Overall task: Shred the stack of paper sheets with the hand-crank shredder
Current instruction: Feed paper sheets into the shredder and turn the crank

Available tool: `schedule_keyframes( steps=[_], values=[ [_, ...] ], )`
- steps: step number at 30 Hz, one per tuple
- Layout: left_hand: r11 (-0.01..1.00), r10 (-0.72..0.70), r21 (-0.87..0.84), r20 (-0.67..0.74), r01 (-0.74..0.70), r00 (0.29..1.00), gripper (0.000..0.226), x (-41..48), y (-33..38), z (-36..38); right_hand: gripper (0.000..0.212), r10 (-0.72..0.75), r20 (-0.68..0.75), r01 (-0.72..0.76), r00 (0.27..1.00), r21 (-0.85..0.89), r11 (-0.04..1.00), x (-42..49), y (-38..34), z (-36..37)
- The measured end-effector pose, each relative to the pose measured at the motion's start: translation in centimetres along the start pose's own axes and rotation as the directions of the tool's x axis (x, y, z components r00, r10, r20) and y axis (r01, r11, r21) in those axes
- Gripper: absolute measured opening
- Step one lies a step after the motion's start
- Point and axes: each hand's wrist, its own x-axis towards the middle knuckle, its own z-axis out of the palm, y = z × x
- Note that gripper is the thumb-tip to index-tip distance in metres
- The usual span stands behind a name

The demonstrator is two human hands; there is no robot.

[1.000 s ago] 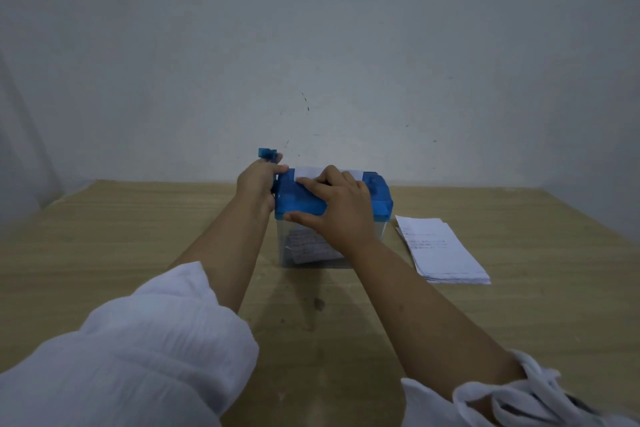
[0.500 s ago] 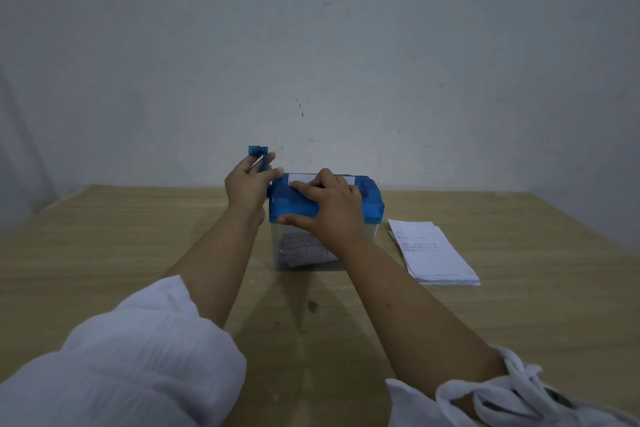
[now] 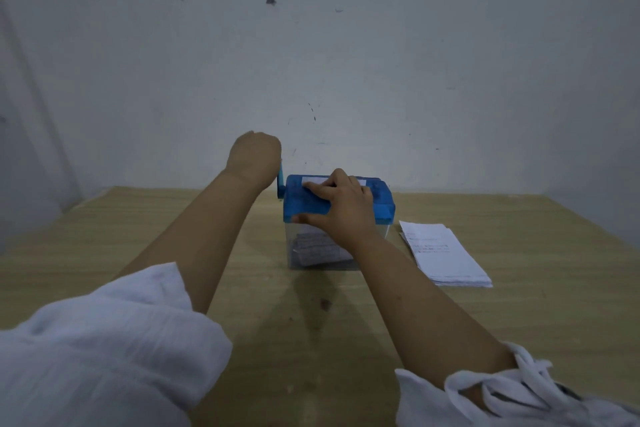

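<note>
Head camera looks down on the shredder (image 3: 381,208), which stands on the wooden table (image 3: 104,236), blue lid on top and printed scraps showing through the clear bin. Left hand (image 3: 254,158) is up at the shredder's left side, clenched round the top of the blue crank (image 3: 281,182). Right hand (image 3: 341,206) lies across the lid, fingers straight, thumb against the front edge, pressing down. A white sheet (image 3: 313,180) pokes from the slot by the fingertips. Stack of paper sheets (image 3: 446,253) lies just right of the shredder, untouched.
</note>
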Motion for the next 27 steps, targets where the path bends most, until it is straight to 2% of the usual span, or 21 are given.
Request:
schedule_keyframes(
  steps=[4,11,14,19,23,27],
  values=[
    [0.998,-0.047,0.034,0.047,0.046,0.998,0.022,-1.5,1.0,-1.9,0.066,0.009,-0.004,-0.009,1.0,0.021,1.0,0.0,-0.1,-0.2],
    [0.995,-0.023,0.102,0.15,0.008,0.988,0.021,-4.0,1.8,-1.4,0.065,0.012,-0.034,-0.011,0.999,0.032,0.999,-0.1,0.1,0.0],
    [0.999,-0.002,0.05,0.176,-0.007,0.984,0.021,-4.8,1.4,-0.3,0.064,0.008,-0.045,-0.007,0.999,0.023,1.0,0.0,0.1,0.1],
    [0.997,0.06,-0.068,0.329,-0.039,0.942,0.021,-6.0,0.6,2.7,0.063,0.001,-0.058,0.001,0.998,0.031,1.0,-0.1,0.1,0.3],
    [0.988,0.035,-0.154,0.284,0.009,0.958,0.024,-5.2,0.2,3.3,0.065,-0.011,-0.066,0.011,0.998,0.005,1.0,-0.2,0.0,0.4],
    [0.975,-0.026,-0.201,0.301,0.09,0.953,0.03,-4.3,0.0,4.9,0.066,-0.027,-0.073,0.028,0.997,0.011,1.0,-0.4,0.1,0.4]
  ],
)
